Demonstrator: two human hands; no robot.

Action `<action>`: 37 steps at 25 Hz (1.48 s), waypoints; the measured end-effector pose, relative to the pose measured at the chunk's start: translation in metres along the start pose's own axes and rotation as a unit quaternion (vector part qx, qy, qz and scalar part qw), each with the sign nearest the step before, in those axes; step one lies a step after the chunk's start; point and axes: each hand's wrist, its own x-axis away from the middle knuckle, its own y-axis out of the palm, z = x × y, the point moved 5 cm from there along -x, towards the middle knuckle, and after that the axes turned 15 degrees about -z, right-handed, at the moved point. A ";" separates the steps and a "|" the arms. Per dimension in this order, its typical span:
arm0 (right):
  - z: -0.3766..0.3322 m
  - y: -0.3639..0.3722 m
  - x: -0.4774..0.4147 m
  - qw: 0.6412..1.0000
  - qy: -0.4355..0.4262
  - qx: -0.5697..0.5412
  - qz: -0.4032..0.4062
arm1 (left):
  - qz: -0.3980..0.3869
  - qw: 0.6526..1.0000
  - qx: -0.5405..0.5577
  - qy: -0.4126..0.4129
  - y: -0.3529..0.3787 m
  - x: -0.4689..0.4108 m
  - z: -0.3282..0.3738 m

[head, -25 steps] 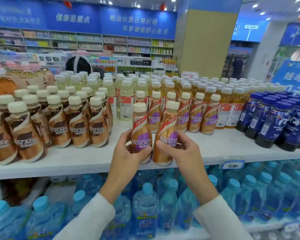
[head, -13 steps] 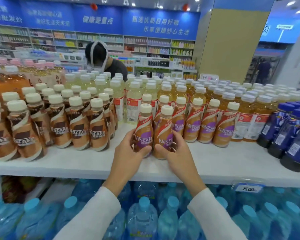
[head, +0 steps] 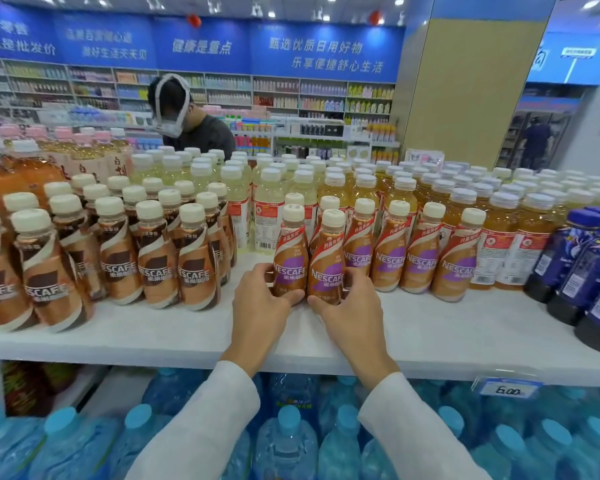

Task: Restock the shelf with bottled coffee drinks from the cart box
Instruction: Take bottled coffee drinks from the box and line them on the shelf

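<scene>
Head view: my left hand (head: 257, 306) curls around the left coffee bottle (head: 290, 258), thumb at its base; just beside it, the right coffee bottle (head: 327, 265) is grasped by my right hand (head: 347, 310). Both bottles stand upright on the white shelf (head: 153, 327).

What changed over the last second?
The left hand and right hand pushed the left bottle and right bottle back from the shelf front edge, up beside the purple-label row. Each hand still grips its bottle. Nothing else moved.
</scene>
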 end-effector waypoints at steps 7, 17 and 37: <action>0.003 0.001 -0.007 1.000 0.006 0.006 0.011 | 0.001 1.000 0.013 0.003 0.004 -0.003 -0.005; 0.005 0.005 -0.006 1.000 -0.002 0.022 0.017 | -0.002 1.000 0.011 0.002 0.007 -0.002 -0.008; 0.018 -0.009 0.058 0.995 -0.054 0.032 -0.073 | 0.047 0.995 -0.088 -0.024 0.011 0.076 0.002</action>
